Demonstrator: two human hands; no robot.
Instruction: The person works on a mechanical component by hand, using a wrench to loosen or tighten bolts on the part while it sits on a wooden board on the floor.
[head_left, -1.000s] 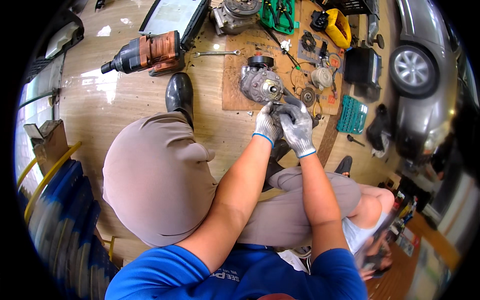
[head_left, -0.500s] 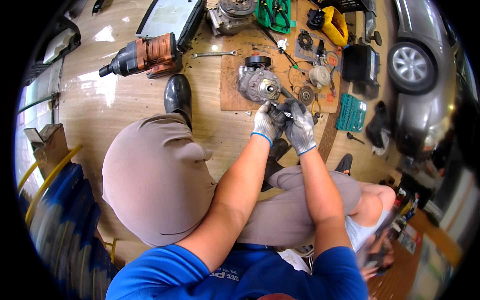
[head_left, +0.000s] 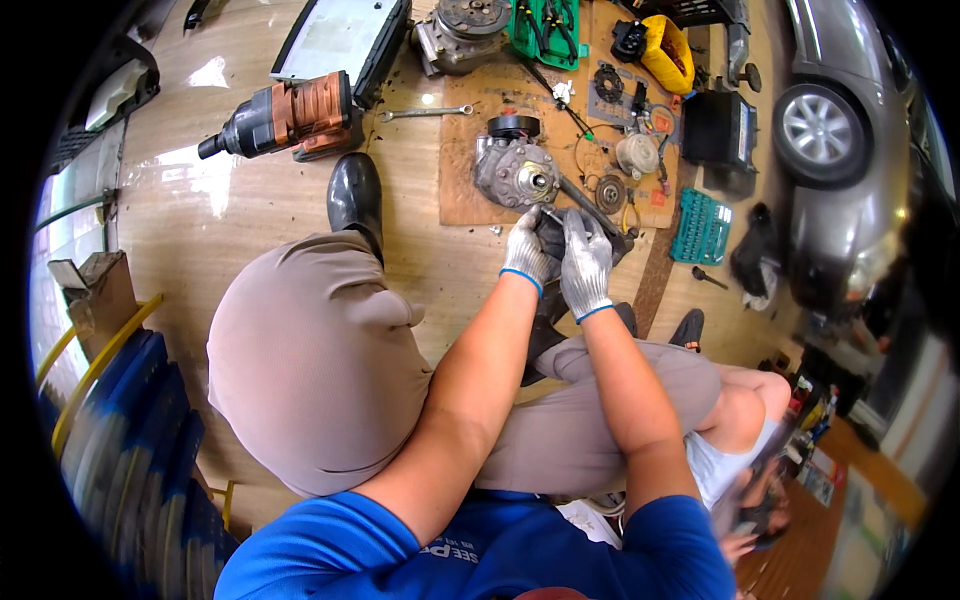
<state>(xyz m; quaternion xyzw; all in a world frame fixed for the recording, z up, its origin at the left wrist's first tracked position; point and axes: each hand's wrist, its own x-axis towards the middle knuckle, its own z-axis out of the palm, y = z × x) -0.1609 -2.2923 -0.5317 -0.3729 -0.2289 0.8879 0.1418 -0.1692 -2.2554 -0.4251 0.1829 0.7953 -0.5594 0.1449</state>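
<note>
Both my hands wear grey-white knit work gloves with blue cuffs and dark fingertips. My left hand (head_left: 530, 250) and my right hand (head_left: 585, 262) meet just in front of a grey metal compressor (head_left: 515, 175), fingers closed together. Whatever small piece sits between the fingertips is too hidden to name. The compressor rests on a cardboard sheet (head_left: 460, 205), its round face with a central shaft pointing up and a black pulley at its far side. Close to my right fingers lies a long dark bar (head_left: 597, 208) running down from the compressor's right side.
An orange-black cordless impact wrench (head_left: 290, 112) and a combination spanner (head_left: 427, 113) lie to the left. Right of the cardboard are a black battery (head_left: 718, 132) and a teal socket case (head_left: 702, 226). A car (head_left: 850, 200) stands at far right; another person (head_left: 740, 415) sits nearby.
My right hand has shifted slightly left and turned, closing in on my left hand. More of the dark bar beside it now shows. The left hand has barely moved.
</note>
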